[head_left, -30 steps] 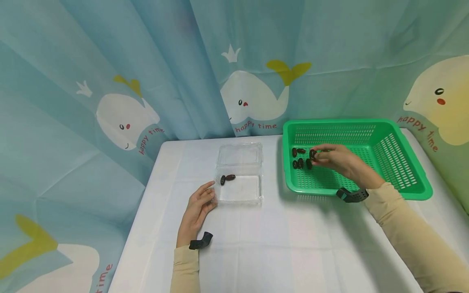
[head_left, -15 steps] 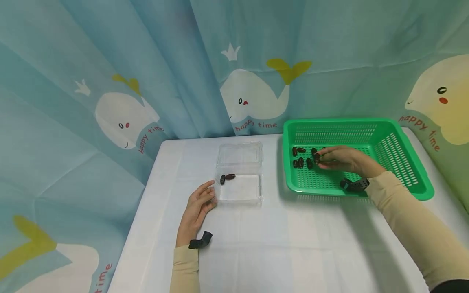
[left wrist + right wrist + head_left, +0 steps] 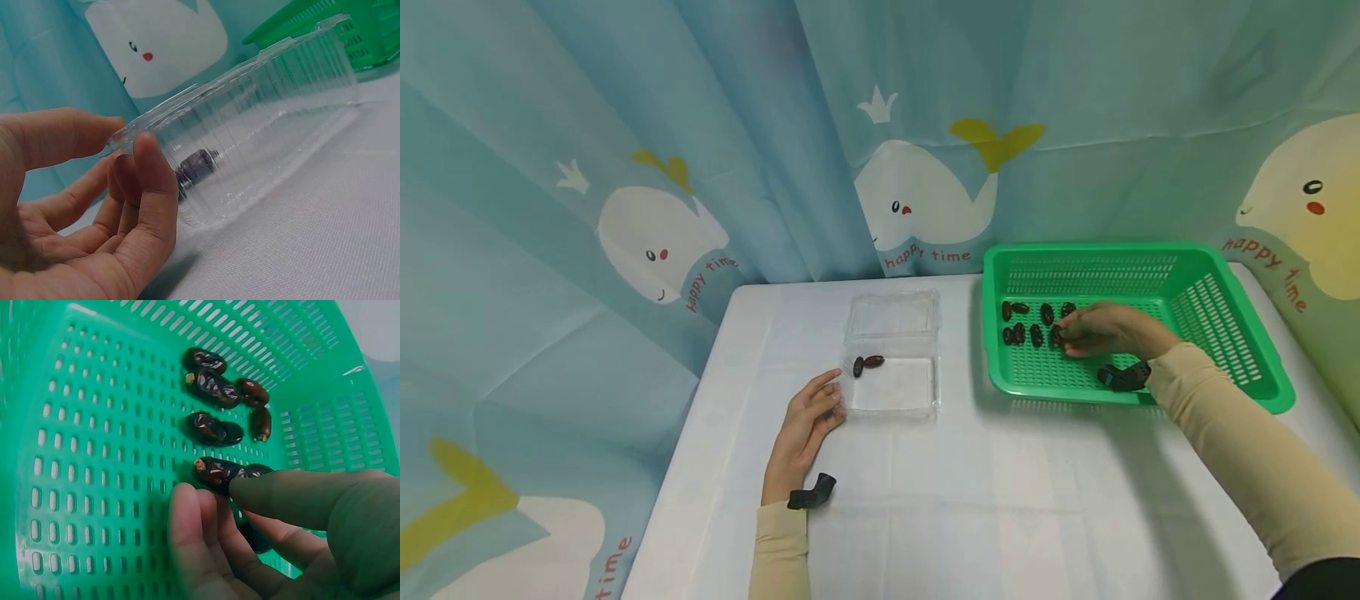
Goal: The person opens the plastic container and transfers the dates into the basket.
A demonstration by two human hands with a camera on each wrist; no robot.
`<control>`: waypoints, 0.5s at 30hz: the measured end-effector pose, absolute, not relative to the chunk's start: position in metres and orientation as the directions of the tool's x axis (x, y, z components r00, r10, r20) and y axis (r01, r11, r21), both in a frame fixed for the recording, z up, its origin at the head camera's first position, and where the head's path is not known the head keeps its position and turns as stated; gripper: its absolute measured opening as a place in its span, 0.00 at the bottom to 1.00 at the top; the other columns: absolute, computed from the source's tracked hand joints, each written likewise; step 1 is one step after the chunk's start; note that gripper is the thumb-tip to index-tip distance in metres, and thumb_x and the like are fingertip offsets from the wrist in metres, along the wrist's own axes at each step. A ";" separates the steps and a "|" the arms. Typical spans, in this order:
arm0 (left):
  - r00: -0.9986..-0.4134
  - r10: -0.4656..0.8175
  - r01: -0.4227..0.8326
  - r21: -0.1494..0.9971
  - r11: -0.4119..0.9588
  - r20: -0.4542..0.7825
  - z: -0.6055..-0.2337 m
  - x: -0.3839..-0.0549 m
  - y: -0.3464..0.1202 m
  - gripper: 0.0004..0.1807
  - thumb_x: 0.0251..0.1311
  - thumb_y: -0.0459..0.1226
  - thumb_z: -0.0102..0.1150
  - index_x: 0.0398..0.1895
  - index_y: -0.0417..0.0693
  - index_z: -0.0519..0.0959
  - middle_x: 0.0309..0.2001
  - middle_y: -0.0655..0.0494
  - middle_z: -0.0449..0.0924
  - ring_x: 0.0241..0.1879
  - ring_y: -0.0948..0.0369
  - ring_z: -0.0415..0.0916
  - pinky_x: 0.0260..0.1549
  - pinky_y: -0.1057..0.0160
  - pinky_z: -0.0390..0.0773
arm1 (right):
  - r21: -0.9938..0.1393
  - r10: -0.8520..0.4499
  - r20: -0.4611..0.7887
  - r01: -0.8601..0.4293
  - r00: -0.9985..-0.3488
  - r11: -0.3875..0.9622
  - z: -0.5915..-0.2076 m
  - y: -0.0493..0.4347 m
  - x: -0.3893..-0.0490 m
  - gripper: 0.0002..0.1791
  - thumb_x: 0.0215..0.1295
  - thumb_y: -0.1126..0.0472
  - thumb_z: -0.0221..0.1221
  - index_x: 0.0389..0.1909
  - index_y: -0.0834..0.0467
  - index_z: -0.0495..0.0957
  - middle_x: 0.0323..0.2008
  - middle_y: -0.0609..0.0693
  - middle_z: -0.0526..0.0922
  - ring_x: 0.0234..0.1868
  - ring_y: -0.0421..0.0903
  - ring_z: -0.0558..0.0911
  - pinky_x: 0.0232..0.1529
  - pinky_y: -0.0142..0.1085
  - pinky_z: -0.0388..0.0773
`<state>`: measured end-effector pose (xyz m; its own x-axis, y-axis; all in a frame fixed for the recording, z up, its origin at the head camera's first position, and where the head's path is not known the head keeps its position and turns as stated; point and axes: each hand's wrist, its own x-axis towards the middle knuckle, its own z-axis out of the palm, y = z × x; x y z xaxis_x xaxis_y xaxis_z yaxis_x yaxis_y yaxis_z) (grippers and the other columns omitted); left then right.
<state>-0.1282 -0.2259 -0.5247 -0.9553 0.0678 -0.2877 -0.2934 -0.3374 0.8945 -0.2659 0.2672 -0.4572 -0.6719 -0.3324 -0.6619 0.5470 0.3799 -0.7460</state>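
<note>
My right hand (image 3: pixel 1108 329) reaches into the green basket (image 3: pixel 1000 375) and pinches a dark brown date (image 3: pixel 215 472) between thumb and fingers, low over the basket floor. Several more dates, such as this date (image 3: pixel 1037 335), lie in two loose rows to its left. My left hand (image 3: pixel 805 425) is at the left side of a clear plastic box (image 3: pixel 891 412), whose lid is folded back. In the left wrist view its fingers grip the box's rim and side wall. Inside the box, in the far left corner, are two dates (image 3: pixel 873 362).
A white cloth (image 3: pixel 955 500) covers the table, and the box stands left of the basket with a gap between them. Behind both hangs a blue curtain (image 3: pixel 775 150) with whale prints. The basket's slotted walls rise around my right hand.
My right hand has shifted slightly right and nearer inside the basket. Dates at the far side that it partly covered now show. My left hand stays by the box.
</note>
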 end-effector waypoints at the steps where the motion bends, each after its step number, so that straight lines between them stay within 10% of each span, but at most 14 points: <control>1: -0.955 0.069 -0.295 0.894 -0.336 -0.289 -0.524 -0.128 -0.226 0.26 0.74 0.29 0.56 0.73 0.43 0.68 0.48 0.57 0.74 0.40 0.66 0.75 0.38 0.70 0.81 | -0.748 -0.327 -0.658 0.538 -0.678 0.388 -0.458 0.267 -0.265 0.17 0.79 0.69 0.51 0.64 0.69 0.68 0.37 0.49 0.80 0.37 0.41 0.84 0.48 0.36 0.87; 15: -0.952 0.067 -0.302 0.887 -0.348 -0.298 -0.526 -0.130 -0.226 0.26 0.74 0.28 0.56 0.73 0.43 0.69 0.48 0.56 0.74 0.39 0.66 0.76 0.38 0.70 0.82 | -0.720 -0.247 -0.632 0.438 -0.735 0.538 -0.452 0.257 -0.264 0.19 0.78 0.66 0.53 0.61 0.74 0.68 0.37 0.49 0.80 0.36 0.42 0.83 0.46 0.38 0.88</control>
<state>-0.1303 -0.2259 -0.5264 -0.9523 0.0666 -0.2980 -0.3020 -0.3485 0.8873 -0.2640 0.2568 -0.4520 -0.7347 -0.2466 -0.6320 0.4384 0.5383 -0.7197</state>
